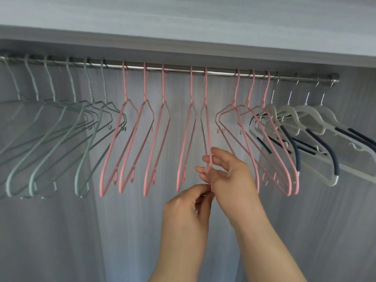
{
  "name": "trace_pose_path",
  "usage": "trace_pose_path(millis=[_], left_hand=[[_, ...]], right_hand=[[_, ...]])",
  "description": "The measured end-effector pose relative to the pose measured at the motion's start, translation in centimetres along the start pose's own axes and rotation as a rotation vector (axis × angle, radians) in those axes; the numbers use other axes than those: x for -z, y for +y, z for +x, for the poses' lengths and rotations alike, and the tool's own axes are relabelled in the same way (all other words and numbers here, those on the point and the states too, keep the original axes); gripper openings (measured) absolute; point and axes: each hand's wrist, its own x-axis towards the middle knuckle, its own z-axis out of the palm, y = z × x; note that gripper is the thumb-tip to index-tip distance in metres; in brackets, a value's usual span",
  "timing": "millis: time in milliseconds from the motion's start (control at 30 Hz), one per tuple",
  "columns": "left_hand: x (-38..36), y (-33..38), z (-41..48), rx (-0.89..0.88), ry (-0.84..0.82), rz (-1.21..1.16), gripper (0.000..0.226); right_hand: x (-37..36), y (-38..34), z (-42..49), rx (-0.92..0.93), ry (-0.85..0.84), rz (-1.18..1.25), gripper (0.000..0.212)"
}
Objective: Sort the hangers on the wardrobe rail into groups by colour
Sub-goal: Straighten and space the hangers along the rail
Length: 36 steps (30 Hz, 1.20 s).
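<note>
The pink hanger (pixel 206 119) hangs from the rail (pixel 179 70) near its middle, among the other pink hangers (pixel 146 143). The right hand (pixel 227 171) pinches its lower wires; the left hand (pixel 189 202) grips its bottom end. Green hangers (pixel 50 139) fill the rail's left part, white hangers (pixel 305 123) its right end. The sorting looks nearly done; only spacing seems left.
</note>
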Motion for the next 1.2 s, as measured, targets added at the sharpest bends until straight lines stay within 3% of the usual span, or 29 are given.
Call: trace_pose_path(millis=[267, 533, 767, 933, 1067, 1200], left_hand=[[-0.3, -0.1, 0.0, -0.021, 0.002, 0.035, 0.037], [-0.4, -0.2, 0.0, -0.042, 0.016, 0.042, 0.021], [3.5, 1.8, 0.6, -0.177, 0.307, 0.175, 0.029], [3.8, 2.2, 3.0, 0.032, 0.093, 0.359, 0.044], [2.4, 2.0, 3.8, 0.111, -0.01, 0.462, 0.034], [1.6, 1.3, 4.5, 0.08, 0.01, 0.481, 0.023]], right_hand=[[0.2, 0.2, 0.1, 0.021, -0.002, 0.063, 0.038], [0.0, 0.1, 0.2, 0.033, -0.011, 0.108, 0.036], [-0.1, 0.3, 0.1, 0.055, -0.035, 0.132, 0.031], [-0.1, 0.1, 0.1, 0.052, -0.044, 0.124, 0.03], [0.2, 0.0, 0.1, 0.052, -0.053, 0.132, 0.03], [0.2, 0.0, 0.1, 0.055, -0.048, 0.111, 0.029]])
